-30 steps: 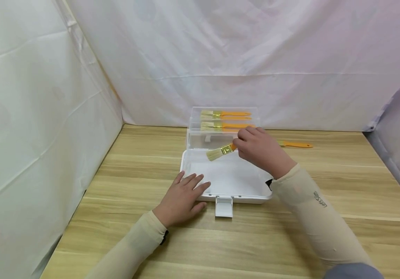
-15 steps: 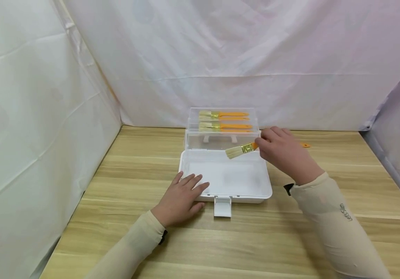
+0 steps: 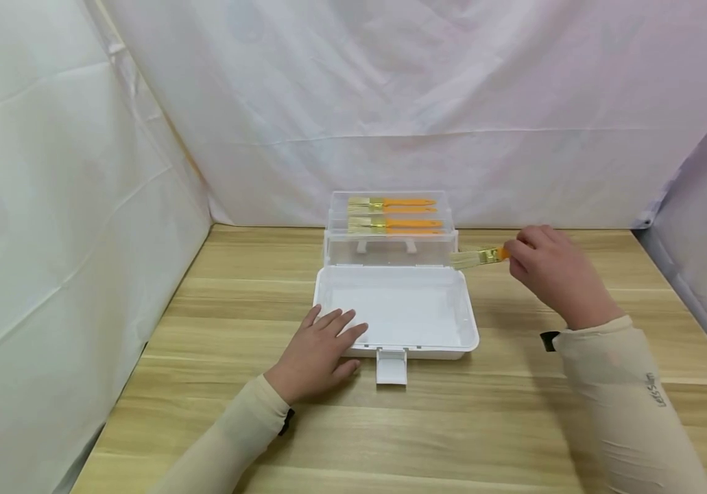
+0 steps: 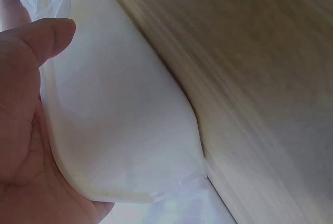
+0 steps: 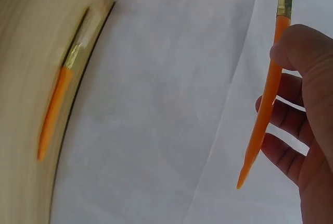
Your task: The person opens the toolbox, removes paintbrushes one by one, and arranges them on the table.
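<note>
My right hand (image 3: 550, 271) pinches the orange handle of a paintbrush (image 3: 481, 256) above the table, right of the white plastic box. The bristles point left, close to the box's back right corner. In the right wrist view, thumb and fingers hold the brush handle (image 5: 265, 99). My left hand (image 3: 316, 353) rests on the front left rim of the white box (image 3: 411, 312), fingers spread. The left wrist view shows its thumb near the latch and the palm against the box wall (image 4: 119, 104). The box stands with its clear lid (image 3: 390, 250) raised at the back.
Paintbrushes (image 3: 409, 224) with orange handles lie in two rows in the clear lid's compartments. Another paintbrush (image 5: 56, 96) lies on the table in the right wrist view; my right hand hides it in the head view. White cloth (image 3: 390, 89) hangs behind the wooden table (image 3: 242, 288).
My right hand has carried the paintbrush rightward, from over the box to over the table, and now covers the loose brush. My left hand stays on the rim.
</note>
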A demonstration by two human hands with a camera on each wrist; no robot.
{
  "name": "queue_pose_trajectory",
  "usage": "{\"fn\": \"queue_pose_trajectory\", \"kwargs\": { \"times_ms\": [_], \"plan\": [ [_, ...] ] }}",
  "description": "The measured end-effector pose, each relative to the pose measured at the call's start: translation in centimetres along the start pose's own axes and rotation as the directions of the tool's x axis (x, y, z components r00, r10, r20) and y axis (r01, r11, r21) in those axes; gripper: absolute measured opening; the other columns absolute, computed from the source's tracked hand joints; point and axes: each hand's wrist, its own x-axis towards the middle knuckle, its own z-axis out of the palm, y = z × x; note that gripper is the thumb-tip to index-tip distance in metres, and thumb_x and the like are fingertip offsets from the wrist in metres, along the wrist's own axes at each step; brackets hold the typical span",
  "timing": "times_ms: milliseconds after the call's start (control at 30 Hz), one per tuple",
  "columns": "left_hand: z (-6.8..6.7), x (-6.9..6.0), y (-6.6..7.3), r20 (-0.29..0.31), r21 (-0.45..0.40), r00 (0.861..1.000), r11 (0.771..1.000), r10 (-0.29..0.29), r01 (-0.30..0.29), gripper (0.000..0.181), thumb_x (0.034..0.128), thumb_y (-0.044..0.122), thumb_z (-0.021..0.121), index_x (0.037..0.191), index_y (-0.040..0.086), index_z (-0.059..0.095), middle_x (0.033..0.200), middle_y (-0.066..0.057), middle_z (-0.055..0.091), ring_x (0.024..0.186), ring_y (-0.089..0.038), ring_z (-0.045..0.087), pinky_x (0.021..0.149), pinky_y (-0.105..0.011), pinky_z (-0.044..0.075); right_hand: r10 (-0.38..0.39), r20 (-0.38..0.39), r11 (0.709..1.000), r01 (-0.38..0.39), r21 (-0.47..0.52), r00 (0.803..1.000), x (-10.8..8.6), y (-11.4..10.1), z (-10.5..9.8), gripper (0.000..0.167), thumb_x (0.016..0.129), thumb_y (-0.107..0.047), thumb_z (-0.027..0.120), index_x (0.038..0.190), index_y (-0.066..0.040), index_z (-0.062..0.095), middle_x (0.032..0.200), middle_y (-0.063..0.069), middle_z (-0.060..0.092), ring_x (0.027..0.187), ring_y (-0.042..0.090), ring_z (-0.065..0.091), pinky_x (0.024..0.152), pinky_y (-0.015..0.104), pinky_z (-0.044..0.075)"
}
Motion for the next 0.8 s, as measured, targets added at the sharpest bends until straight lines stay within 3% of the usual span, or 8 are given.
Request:
{"fn": "queue_pose_trajectory", "kwargs": {
  "times_ms": [233,433,600,800],
  "plan": [
    [-0.1,0.0,0.0,0.004,0.008,1.0,1.0,0.0,0.0,0.056,0.0924,0.044,0.066,0.142,0.02,0.055,0.144,-0.01,0.053,0.132,-0.031,0.049,0.112,-0.057,0.026,0.052,-0.014,0.998,-0.053,-0.017,0.999,-2.4,2.5,1.3,0.014,0.077,0.005,0.064,0.09,-0.001,0.067,0.083,0.012,0.055,0.075,0.033,0.054,0.063,0.044,0.045],
    [-0.4,0.0,0.1,0.015,-0.003,1.0,1.0,-0.01,0.01,0.055,0.0925,0.043,0.066,0.141,0.02,0.056,0.144,-0.01,0.053,0.132,-0.031,0.049,0.113,-0.057,0.026,0.1,0.075,0.995,-0.099,-0.019,0.992,-3.9,4.1,3.6,0.015,0.077,0.006,0.069,0.091,-0.001,0.069,0.083,0.012,0.057,0.069,0.031,0.053,0.061,0.044,0.045],
    [-0.5,0.1,0.1,0.012,-0.006,1.0,1.0,-0.004,0.004,0.054,0.0929,0.043,0.065,0.141,0.02,0.056,0.143,-0.011,0.053,0.132,-0.031,0.049,0.113,-0.057,0.026,0.161,0.156,0.987,-0.16,-0.019,0.975,-4.7,5.2,5.6,0.017,0.077,0.004,0.074,0.093,0.0,0.07,0.085,0.012,0.059,0.071,0.03,0.054,0.063,0.046,0.049],
    [-0.4,0.1,0.1,0.017,-0.005,1.0,1.0,-0.004,0.004,0.055,0.0923,0.043,0.066,0.141,0.021,0.056,0.143,-0.01,0.053,0.132,-0.031,0.049,0.113,-0.057,0.026,0.224,0.257,0.974,-0.228,-0.016,0.94,-5.1,6.3,7.3,0.017,0.079,0.0,0.076,0.096,0.0,0.07,0.085,0.011,0.057,0.071,0.028,0.052,0.063,0.046,0.048]
  ]
}}
